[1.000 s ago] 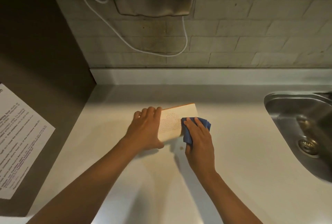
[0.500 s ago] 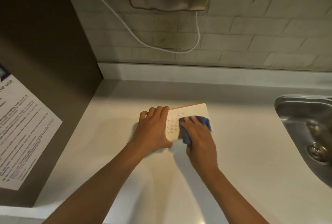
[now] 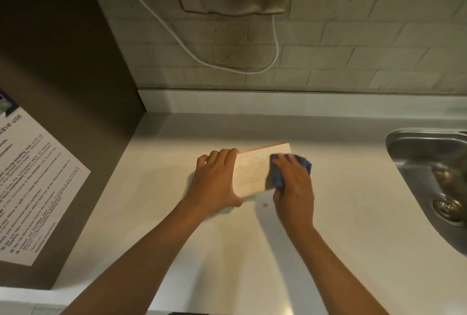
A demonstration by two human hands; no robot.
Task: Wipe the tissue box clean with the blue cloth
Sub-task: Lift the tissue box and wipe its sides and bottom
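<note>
Tissue box (image 3: 255,175) sits mid-desk (image 3: 161,163). Your left hand (image 3: 214,183) clamps its 9 o'clock end; right hand (image 3: 294,185) presses the blue cloth (image 3: 275,178) at 3 o'clock. Hold firm; overlap strokes.

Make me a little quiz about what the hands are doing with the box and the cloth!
1. Which hand presses the blue cloth on the tissue box?
2. True or false: the other hand is lifted clear of the box.
3. What lies at the right end of the counter: A) a stove, B) a metal sink, C) a fridge?

Key:
1. The right hand.
2. False: the left hand holds the box's left end.
3. B.
</note>
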